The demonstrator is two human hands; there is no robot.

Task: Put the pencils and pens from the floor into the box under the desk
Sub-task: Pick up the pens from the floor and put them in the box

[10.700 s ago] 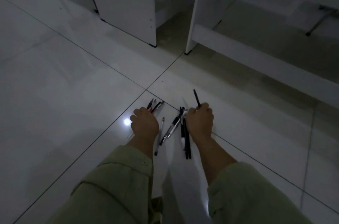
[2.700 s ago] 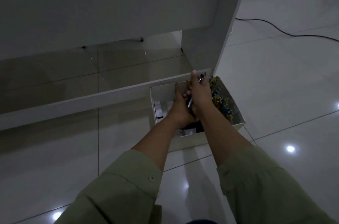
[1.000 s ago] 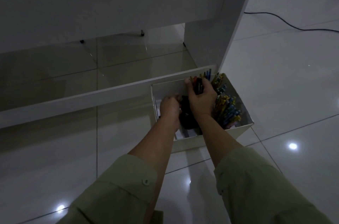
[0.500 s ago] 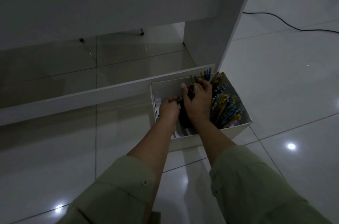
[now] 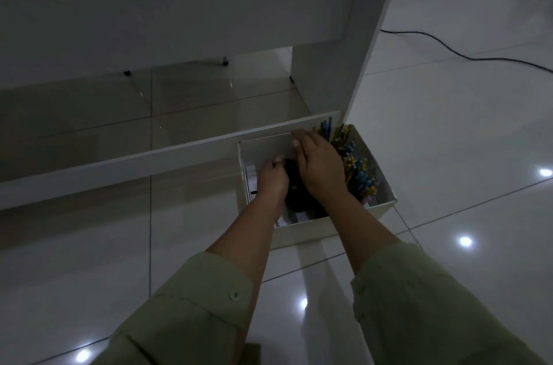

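Two hands (image 5: 320, 167) inside one box (image 5: 302, 231).

The room is dim. The floor (image 5: 449, 131) is made of large glossy pale tiles with thin dark joints, and small round light reflections (image 5: 465, 241) shine on it. A white desk (image 5: 179, 5) stands on it, with a side panel (image 5: 359, 65) and a low crossbar (image 5: 134, 161). A black cable (image 5: 466, 57) lies on the tiles at the right.

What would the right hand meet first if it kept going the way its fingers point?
Probably the far wall of the box: the right hand lies flat with fingertips already near it. Depth is unclear; the desk's crossbar lies just beyond.
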